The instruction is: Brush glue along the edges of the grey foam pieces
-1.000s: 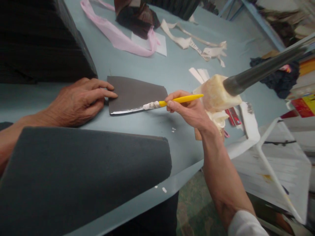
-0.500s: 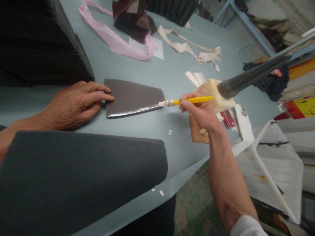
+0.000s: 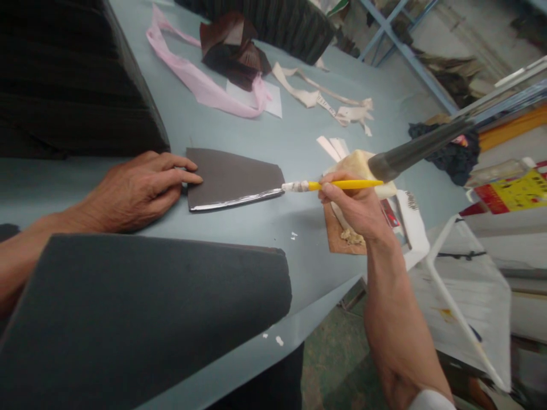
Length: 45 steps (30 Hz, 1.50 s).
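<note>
A dark grey-brown tapered panel lies flat on the pale blue table, with a wet white stripe along its near edge. My left hand rests beside its left end, fingers stretched out and fingertips touching the panel. Between the thumb and fingers of my right hand is a yellow-handled brush. White paste coats its bristles, whose tip is at the panel's near right corner. Close to me lies a stack of larger dark panels, its right end rounded.
A tall dark stack stands at the left. Pink cloth, brown scraps and cream strips lie at the back. Right of centre, a cream block-shaped container has a thick dark handle leaning over it. The table's near edge slants right.
The brush tip has shifted slightly right, off the white stripe to the panel's corner. My left hand stays at the panel's left end. The whole view has shifted a little.
</note>
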Each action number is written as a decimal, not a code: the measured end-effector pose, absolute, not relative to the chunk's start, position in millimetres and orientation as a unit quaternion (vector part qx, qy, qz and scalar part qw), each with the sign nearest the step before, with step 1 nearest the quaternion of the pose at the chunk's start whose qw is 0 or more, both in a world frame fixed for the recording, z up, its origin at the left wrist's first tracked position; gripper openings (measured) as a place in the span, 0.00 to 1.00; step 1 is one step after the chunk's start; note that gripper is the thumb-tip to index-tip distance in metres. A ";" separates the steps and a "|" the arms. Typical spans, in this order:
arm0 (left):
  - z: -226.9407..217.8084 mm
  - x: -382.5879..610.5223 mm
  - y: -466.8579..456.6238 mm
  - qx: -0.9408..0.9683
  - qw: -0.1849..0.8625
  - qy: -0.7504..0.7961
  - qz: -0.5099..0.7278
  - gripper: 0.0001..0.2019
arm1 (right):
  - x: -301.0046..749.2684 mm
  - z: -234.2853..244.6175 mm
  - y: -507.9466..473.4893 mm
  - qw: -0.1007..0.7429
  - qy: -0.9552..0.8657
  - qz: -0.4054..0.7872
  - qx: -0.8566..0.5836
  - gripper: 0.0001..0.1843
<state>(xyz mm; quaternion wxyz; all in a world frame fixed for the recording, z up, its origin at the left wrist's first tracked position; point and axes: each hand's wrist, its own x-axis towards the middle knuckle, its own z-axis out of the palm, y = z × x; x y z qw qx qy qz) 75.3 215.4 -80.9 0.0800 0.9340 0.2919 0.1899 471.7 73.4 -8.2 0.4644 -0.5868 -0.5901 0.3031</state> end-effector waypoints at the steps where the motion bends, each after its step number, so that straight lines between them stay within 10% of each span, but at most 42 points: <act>1: -81.1 75.3 215.4 0.934 0.079 0.292 0.191 0.24 | 468.2 -9.2 75.3 0.464 -0.593 0.309 -0.581 0.16; 45: -75.6 77.7 210.3 0.937 0.086 0.287 0.180 0.24 | 440.0 -14.0 72.1 0.462 -0.581 0.322 -0.587 0.16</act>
